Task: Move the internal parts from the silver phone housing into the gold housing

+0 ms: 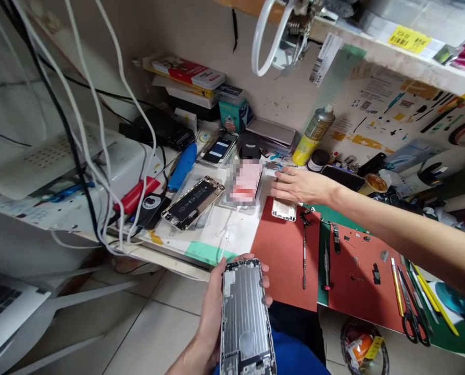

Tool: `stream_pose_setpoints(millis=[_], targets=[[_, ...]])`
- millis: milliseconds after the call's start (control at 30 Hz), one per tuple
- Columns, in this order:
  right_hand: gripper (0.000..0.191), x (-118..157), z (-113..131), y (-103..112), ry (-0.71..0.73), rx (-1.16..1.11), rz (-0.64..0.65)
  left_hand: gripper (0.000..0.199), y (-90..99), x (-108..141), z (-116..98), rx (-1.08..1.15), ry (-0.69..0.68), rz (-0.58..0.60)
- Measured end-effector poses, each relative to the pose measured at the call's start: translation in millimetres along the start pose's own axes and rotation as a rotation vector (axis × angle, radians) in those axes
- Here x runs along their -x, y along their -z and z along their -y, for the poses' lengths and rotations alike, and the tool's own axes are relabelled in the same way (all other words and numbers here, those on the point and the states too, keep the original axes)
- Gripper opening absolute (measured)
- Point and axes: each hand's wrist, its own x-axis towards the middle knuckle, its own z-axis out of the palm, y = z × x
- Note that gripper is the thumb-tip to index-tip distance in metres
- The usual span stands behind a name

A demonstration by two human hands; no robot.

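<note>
My left hand (211, 307) grips a bare metal phone housing (246, 312) at the near edge of the bench, its ribbed silver inside facing up. The fingers wrap round its far side. Across the bench stretches my right hand (292, 186), its fingers spread and pointing left. Under them lies a second phone housing (284, 211), pale, with its upper part hidden by the hand; whether they touch, I cannot tell. Just left of that hand, a pink-screened phone (250, 182) lies partly blurred. Farther left is an opened phone (193, 203) with its black battery showing.
Red mats (285, 255) hold a metal pry tool (304, 255), a screwdriver (326, 265) and small parts. Scissors (412, 317) and tweezers lie at right. A yellow spray bottle (314, 135) stands behind. White cables (84, 130) hang at left; a shelf (392, 57) overhangs the back.
</note>
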Motion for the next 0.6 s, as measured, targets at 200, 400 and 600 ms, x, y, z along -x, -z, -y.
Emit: stream_pose_setpoints(millis=[200, 400, 600], targets=[[0.072, 60.3, 111.4, 12.6, -0.501, -0.145, -0.168, 0.058, -2.4, 5.1, -1.0, -0.042, 0.02, 0.04], [0.056, 85.2, 246.5, -38.5, -1.092, -1.056, -0.266, 0.071, -10.5, 9.2, 5.9, -0.08, 0.014, 0.058], [0.064, 86.6, 285.3, -51.0, -1.284, -1.66, -0.572, 0.068, -14.9, 12.5, 13.5, -0.06, 0.063, 0.08]])
